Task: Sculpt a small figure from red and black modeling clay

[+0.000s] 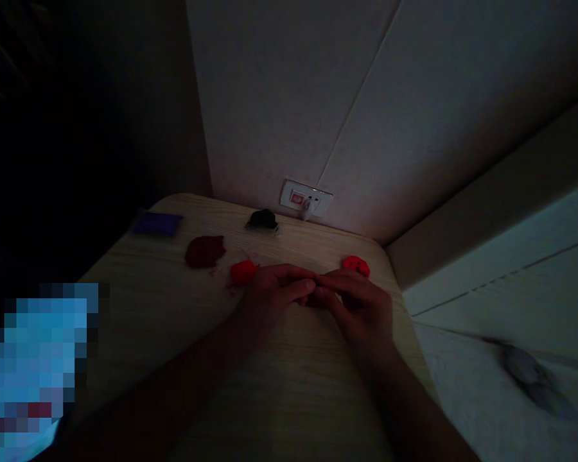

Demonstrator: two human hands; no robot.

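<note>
My left hand (282,289) and my right hand (359,305) meet above the middle of the wooden tabletop (289,385), fingertips pressed together. Whatever is pinched between them is too small and dark to name. Just left of my left hand lies a bright red lump (243,272) that looks like modelling clay. Behind my right hand is a flat red piece (356,265) with dark spots, partly covered by the hand. Farther left sits a dark brownish-red lump (205,251), and a black lump (262,219) rests on clear wrapping near the back edge.
A purple packet (157,224) lies at the back left corner. On the wall, a socket (306,198) holds a plug. A bright pixelated patch (38,359) covers the lower left. To the right stands a pale panel (501,276), with a blurred grey object (527,372) below it.
</note>
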